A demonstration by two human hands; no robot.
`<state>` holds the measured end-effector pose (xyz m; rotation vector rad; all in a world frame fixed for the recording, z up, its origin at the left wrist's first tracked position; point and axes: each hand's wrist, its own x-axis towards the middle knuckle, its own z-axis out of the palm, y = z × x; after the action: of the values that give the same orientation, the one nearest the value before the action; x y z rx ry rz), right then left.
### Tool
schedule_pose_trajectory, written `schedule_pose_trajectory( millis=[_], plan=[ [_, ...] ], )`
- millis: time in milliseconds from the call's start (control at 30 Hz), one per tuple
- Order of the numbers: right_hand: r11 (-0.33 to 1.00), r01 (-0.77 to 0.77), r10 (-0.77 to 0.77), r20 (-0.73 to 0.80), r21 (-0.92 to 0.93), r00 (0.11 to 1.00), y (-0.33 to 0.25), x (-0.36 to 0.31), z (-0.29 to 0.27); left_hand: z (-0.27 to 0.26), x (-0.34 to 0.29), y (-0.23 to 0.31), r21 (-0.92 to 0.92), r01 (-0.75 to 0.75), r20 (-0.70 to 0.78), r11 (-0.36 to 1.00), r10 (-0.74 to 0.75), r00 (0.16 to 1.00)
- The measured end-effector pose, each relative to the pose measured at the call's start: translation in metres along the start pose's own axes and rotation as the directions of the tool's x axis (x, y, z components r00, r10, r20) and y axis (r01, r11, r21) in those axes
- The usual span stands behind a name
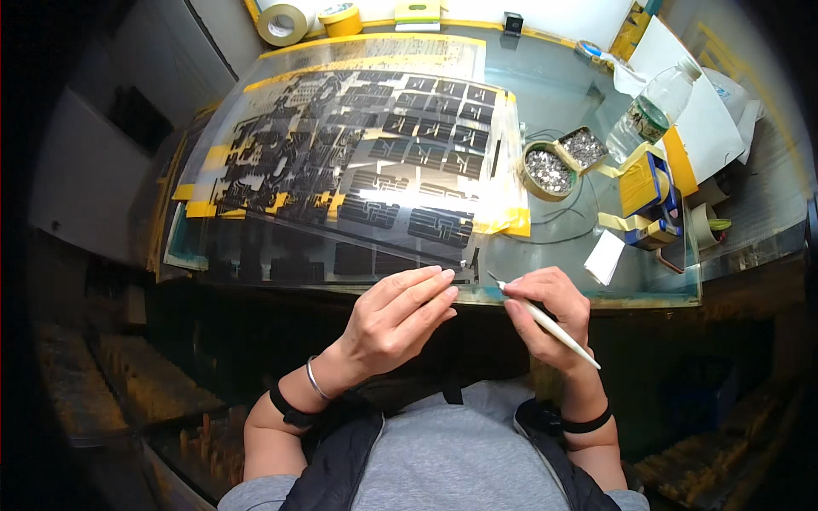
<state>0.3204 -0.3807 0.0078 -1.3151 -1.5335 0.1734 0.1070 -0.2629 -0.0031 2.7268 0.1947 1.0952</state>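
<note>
My right hand (552, 311) is closed round a slim white pen-shaped tool (558, 330), its tapered end pointing back toward my wrist. The tool's thin dark tip points up and left at the table's near edge; its exact kind is hard to make out. My left hand (400, 313) has its fingers stretched out close together, fingertips by the near corner of a clear film sheet (400, 243) printed with black patterns. Whether those fingertips touch the film is unclear. Between the two hands is a narrow gap over the glass tabletop (545, 294).
Right of the films stand an open round tin (545, 170) of small grey-white bits and its filled lid (584, 146). Farther right are a clear bottle (652, 111), a yellow-blue tape dispenser (643, 183) and a folded white paper (603, 258). Tape rolls (283, 25) sit at the back left.
</note>
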Motion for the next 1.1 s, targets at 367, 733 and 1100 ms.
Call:
schedule_pose_trajectory(
  millis=[367, 733, 1100],
  plan=[
    [0.974, 0.119, -0.107, 0.071, -0.194, 0.992, 0.0, 0.001, 0.012, 0.014, 0.004, 0.006, 0.071, 0.162, 0.11, 0.984, -0.169, 0.98],
    [0.986, 0.09, -0.094, -0.02, -0.14, 0.995, -0.002, -0.007, 0.023, 0.014, 0.003, 0.006, 0.076, 0.177, 0.113, 0.981, -0.185, 0.976],
    [0.963, 0.142, -0.152, -0.029, -0.227, 0.988, -0.001, -0.009, 0.029, 0.013, 0.004, 0.006, 0.08, 0.175, 0.119, 0.981, -0.184, 0.976]
  ],
)
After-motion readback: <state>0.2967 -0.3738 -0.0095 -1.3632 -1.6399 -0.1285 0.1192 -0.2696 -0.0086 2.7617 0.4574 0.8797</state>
